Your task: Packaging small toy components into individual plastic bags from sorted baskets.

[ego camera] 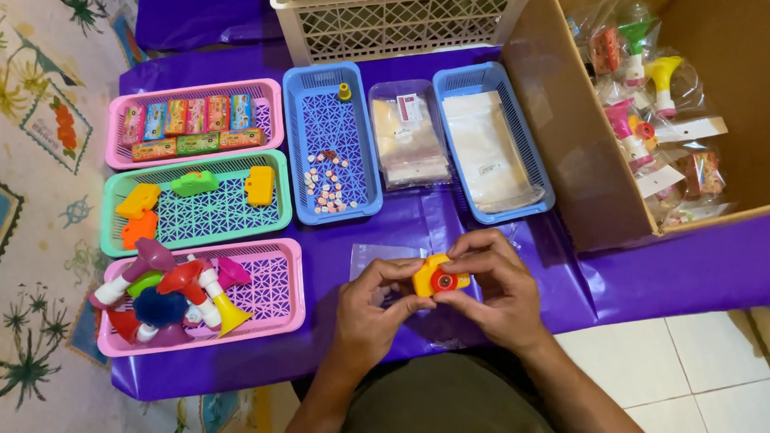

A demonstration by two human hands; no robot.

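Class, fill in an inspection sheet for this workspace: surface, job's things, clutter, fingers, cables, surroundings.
Surface: purple cloth over a low table.
Job's things: yellow toy camera with a red lens, above a clear bag.
Clutter: pink tray of toy horns, green tray, blue tray of small beads, cardboard box of bagged toys.
Fingers: left hand and right hand both pinch the camera.
Cables: nothing seen.
Surroundings: patterned mat, white floor tiles.
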